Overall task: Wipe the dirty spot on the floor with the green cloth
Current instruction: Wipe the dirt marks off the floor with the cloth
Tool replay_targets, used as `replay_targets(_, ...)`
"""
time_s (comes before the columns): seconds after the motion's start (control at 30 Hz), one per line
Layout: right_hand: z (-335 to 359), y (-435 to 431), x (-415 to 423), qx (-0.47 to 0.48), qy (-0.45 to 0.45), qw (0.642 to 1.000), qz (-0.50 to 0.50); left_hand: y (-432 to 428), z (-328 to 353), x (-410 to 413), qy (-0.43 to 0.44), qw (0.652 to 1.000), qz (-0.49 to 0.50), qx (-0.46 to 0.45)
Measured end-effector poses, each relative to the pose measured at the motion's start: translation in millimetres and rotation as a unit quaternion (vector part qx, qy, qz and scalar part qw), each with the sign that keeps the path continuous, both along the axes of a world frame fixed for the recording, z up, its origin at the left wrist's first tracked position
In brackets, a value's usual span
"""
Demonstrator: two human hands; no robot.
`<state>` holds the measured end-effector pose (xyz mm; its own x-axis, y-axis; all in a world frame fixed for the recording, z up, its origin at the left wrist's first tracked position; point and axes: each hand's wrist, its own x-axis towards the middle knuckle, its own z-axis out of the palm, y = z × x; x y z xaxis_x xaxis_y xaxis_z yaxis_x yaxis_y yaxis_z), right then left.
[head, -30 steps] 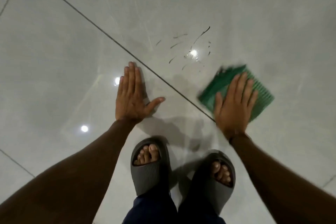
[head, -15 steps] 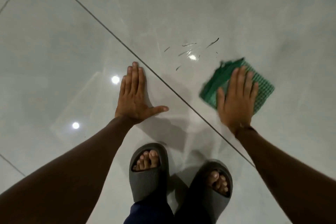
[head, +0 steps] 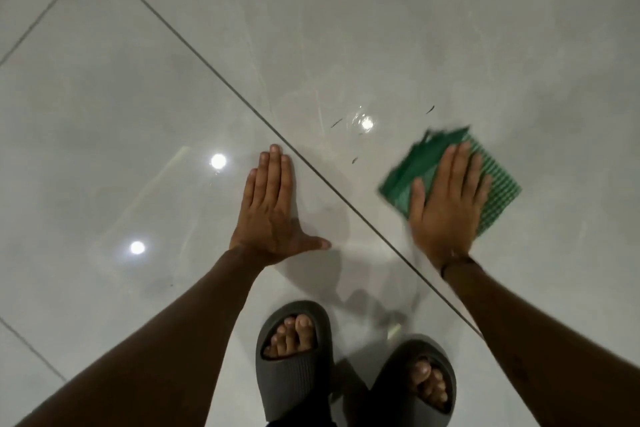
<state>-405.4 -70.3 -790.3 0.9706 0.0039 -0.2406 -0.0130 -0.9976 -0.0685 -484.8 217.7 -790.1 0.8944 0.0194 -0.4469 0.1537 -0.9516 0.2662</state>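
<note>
A folded green checked cloth [head: 498, 189] lies flat on the glossy grey tile floor at the right. My right hand [head: 446, 199] presses down on it with fingers spread, covering its middle. A few thin dark streaks of the dirty spot [head: 354, 159] remain on the tile left of the cloth, around a bright light reflection, with one more streak just above the cloth. My left hand [head: 272, 210] rests flat on the floor with nothing in it, thumb stretched to the right, just left of a dark grout line.
A dark grout line [head: 221, 80] runs diagonally from upper left to lower right between my hands. My two feet in dark grey slides [head: 294, 360] stand at the bottom centre. Ceiling lights reflect off the floor at the left.
Fewer dark streaks show on the tile than a second ago. My right hand has kept the cloth to the right of the marks. My left hand stays planted.
</note>
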Motion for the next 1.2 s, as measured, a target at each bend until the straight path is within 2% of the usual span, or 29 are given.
replay_targets(0.07,-2,36,53,0.013,-0.043,0.996,-0.082,-1,0,-1,-0.006,1.000,0.004,0.007)
replay_targets(0.1,-3,57,78,0.025,-0.043,0.995,-0.082,-1,0,0,-0.004,1.000,0.003,0.007)
replay_targets(0.17,-4,95,98,0.044,-0.022,0.999,0.003,-3,2,0,0.001,1.000,0.002,0.001)
replay_targets(0.23,-5,110,79,0.040,0.000,0.987,0.154,-3,5,0,0.009,1.000,0.008,0.002)
replay_targets(0.3,-1,89,40,0.034,0.015,0.966,0.256,-3,8,0,0.015,1.000,0.004,0.001)
replay_targets(0.33,1,68,21,0.028,0.024,0.962,0.269,-3,9,0,0.015,1.000,0.002,-0.004)
replay_targets(0.4,3,26,3,0.021,0.033,0.972,0.230,0,7,0,0.008,1.000,0.005,-0.005)
replay_targets(0.47,1,11,22,0.006,0.017,0.990,0.141,0,4,0,-0.005,1.000,0.008,0.001)
replay_targets(0.53,-3,38,62,-0.004,-0.019,0.998,0.056,1,1,0,-0.018,1.000,0.003,0.001)
replay_targets(0.57,-5,59,82,0.005,-0.027,0.999,0.045,1,0,-1,-0.019,1.000,-0.004,-0.002)
replay_targets(0.63,-4,102,102,0.024,-0.018,0.996,0.085,0,-1,-3,-0.020,1.000,0.000,0.004)
replay_targets(0.7,-4,125,90,0.038,-0.007,0.983,0.181,-1,1,-2,-0.007,1.000,-0.002,0.007)
replay_targets(0.83,2,77,19,0.046,0.023,0.952,0.303,-3,2,-2,0.005,1.000,-0.001,0.018)
replay_targets(0.93,0,31,22,0.030,0.027,0.958,0.282,-1,-1,-1,-0.005,1.000,-0.001,0.028)
replay_targets(1.07,-2,74,73,0.047,-0.026,0.987,0.149,2,-7,-1,-0.032,0.999,-0.017,0.022)
replay_targets(1.13,-6,102,82,0.054,-0.033,0.985,0.159,2,-9,-4,-0.040,0.999,-0.018,0.027)
replay_targets(1.2,-9,109,69,0.059,-0.039,0.969,0.235,1,-11,-5,-0.050,0.998,-0.026,0.033)
